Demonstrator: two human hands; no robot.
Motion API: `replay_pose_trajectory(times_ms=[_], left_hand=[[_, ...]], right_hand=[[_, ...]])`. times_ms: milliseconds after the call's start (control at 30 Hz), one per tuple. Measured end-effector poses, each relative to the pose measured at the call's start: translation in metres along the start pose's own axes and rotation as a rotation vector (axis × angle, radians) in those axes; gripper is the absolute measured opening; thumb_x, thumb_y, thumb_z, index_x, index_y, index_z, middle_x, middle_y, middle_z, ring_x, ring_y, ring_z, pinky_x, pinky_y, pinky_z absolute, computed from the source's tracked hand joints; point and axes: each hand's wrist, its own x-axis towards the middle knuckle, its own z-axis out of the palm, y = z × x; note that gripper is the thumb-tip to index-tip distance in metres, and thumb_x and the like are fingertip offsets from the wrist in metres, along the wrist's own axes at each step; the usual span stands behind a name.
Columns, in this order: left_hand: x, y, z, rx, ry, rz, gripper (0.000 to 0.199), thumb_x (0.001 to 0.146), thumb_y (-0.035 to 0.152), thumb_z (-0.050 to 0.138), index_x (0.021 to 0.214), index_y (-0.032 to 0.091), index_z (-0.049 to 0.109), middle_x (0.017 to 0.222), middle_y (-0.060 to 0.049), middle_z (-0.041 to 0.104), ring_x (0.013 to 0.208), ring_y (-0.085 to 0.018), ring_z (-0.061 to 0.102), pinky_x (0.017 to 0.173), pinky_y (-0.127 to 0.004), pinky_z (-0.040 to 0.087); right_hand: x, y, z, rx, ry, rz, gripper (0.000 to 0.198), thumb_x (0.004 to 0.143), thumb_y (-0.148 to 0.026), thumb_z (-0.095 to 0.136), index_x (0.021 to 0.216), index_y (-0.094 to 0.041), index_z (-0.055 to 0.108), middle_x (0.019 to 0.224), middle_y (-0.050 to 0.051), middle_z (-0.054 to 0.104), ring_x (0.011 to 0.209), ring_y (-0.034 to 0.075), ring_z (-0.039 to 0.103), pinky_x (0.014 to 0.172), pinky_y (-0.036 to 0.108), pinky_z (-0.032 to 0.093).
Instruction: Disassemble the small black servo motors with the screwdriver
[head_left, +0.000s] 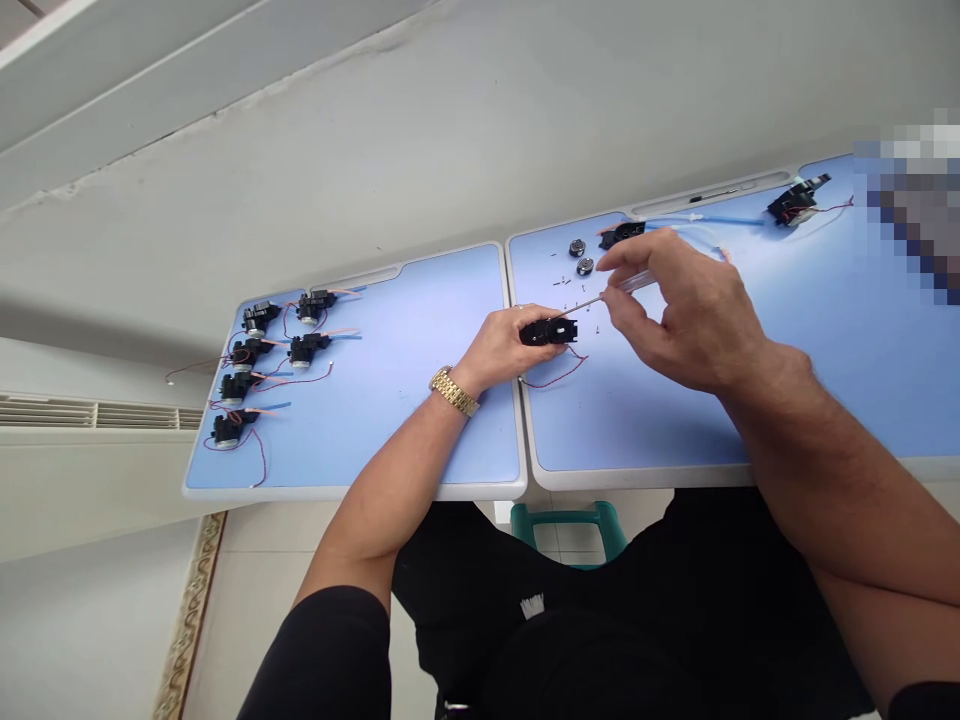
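My left hand (pixel 504 345) is wrapped round a small black plastic housing (pixel 538 332), held just over the tabletop near the gap between two tables. A thin red wire (pixel 559 380) trails beneath it. In my right hand (pixel 686 305) is a screwdriver (pixel 637 282) with a clear handle, pinched between thumb and fingers. Its metal shaft slants down to the left and the tip meets or nearly meets the housing; exact contact is too small to tell. Several tiny screws (pixel 583 289) lie scattered behind the housing, close to two round metallic parts (pixel 585 266).
On the left table (pixel 420 420) stand several black assemblies (pixel 237 386) with wires and blue tubes. Another black part (pixel 622 235) with blue tubing lies behind my right hand. A similar assembly (pixel 795 203) sits at the back right, near a pen (pixel 712 196). Below is a green stool (pixel 570 516).
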Motion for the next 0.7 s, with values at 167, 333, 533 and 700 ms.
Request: replay_pose_trajectory(times_ms=[167,333,533,700], left_hand=[[0.0001,0.0009,-0.0002,0.006,-0.001,-0.008,0.031,0.095,0.028,0.091,0.126,0.025,0.087,0.124,-0.006,0.09,0.111,-0.021,0.083,0.107,-0.04,0.066],[-0.0001,0.001,-0.0004,0.003,-0.006,-0.003,0.03,0.095,0.026,0.091,0.125,0.024,0.087,0.124,-0.006,0.09,0.111,-0.021,0.083,0.109,-0.039,0.066],[-0.0002,0.0004,0.0002,0.006,0.001,-0.006,0.032,0.095,0.027,0.092,0.126,0.025,0.087,0.125,-0.006,0.09,0.112,-0.021,0.084,0.11,-0.041,0.066],[-0.0003,0.0005,0.0,0.001,-0.002,0.0,0.03,0.095,0.028,0.091,0.125,0.025,0.087,0.125,-0.006,0.09,0.111,-0.021,0.084,0.109,-0.04,0.066]], right_hand=[[-0.0007,-0.0005,0.0013,-0.003,-0.001,0.017,0.009,0.112,-0.037,0.066,0.118,-0.031,0.07,0.102,0.006,0.084,0.091,0.031,0.081,0.089,0.05,0.062],[-0.0007,0.0011,0.0039,-0.017,0.053,-0.035,0.015,0.113,-0.03,0.059,0.12,-0.029,0.073,0.099,0.006,0.083,0.09,0.028,0.08,0.088,0.046,0.06],[-0.0002,0.0006,0.0041,-0.019,0.072,-0.035,0.01,0.11,-0.033,0.066,0.118,-0.028,0.072,0.093,0.004,0.082,0.083,0.028,0.08,0.081,0.044,0.061],[-0.0014,-0.0005,0.0025,-0.062,0.044,-0.009,0.016,0.114,-0.03,0.057,0.12,-0.032,0.072,0.102,0.006,0.084,0.091,0.03,0.081,0.086,0.048,0.061]])
